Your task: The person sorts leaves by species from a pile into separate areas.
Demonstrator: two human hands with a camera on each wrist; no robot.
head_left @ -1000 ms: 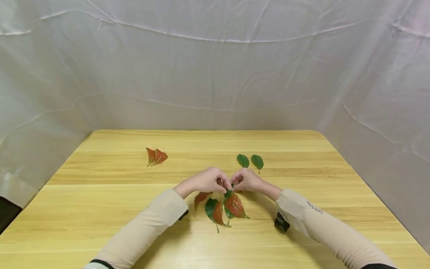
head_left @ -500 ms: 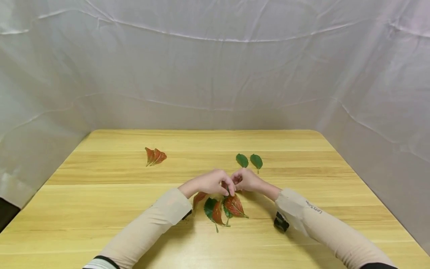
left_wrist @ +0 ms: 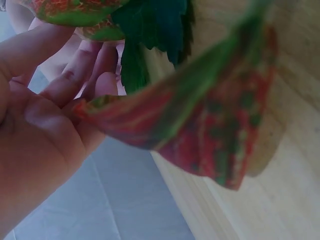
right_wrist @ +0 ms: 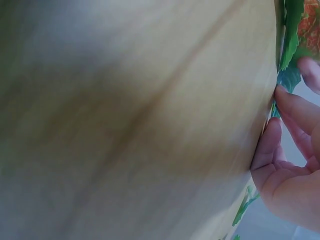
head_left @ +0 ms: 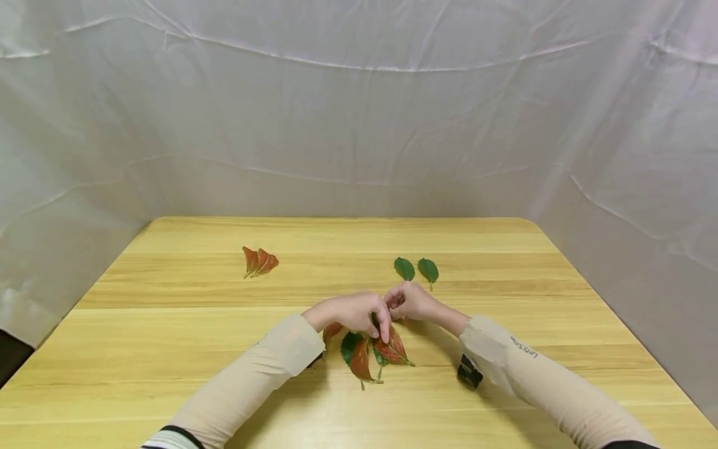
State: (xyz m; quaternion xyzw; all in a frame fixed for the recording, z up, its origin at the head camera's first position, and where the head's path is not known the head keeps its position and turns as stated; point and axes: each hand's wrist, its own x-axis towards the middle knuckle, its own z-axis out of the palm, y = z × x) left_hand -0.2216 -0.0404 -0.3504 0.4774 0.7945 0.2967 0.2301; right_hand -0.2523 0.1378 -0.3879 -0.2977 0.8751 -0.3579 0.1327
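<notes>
A pointed red leaf with yellowish veins (head_left: pixel 396 350) is located in the middle of the wood-grained yellow counter (head_left: pixel 168 374), toward its near side, with a toothed dark green leaf (head_left: pixel 379 358) partly covered by it. Just to the left, a second red leaf (head_left: pixel 359 360) is laid over a rounded green leaf (head_left: pixel 350 347), and a narrow folded red leaf (head_left: pixel 332 331) is seen beside the left wrist. The fingertips of the left hand (head_left: pixel 359 313) are held over the veined leaf; whether it is pinched or only touched cannot be told. The thumb and forefinger of the right hand (head_left: pixel 412 304) are bent down to the counter near the upper end of the cluster; whether a leaf is gripped between them cannot be told. The step in hand is judged to be leaf arrangement; for the next move, light fingertip contact is judged to be required, so that overlapped leaves are not dragged. Farther out, three overlapping red leaves (head_left: pixel 260 262) are placed at far left, and two separate oval green leaves (head_left: pixel 404 268) beyond the right hand.
</notes>
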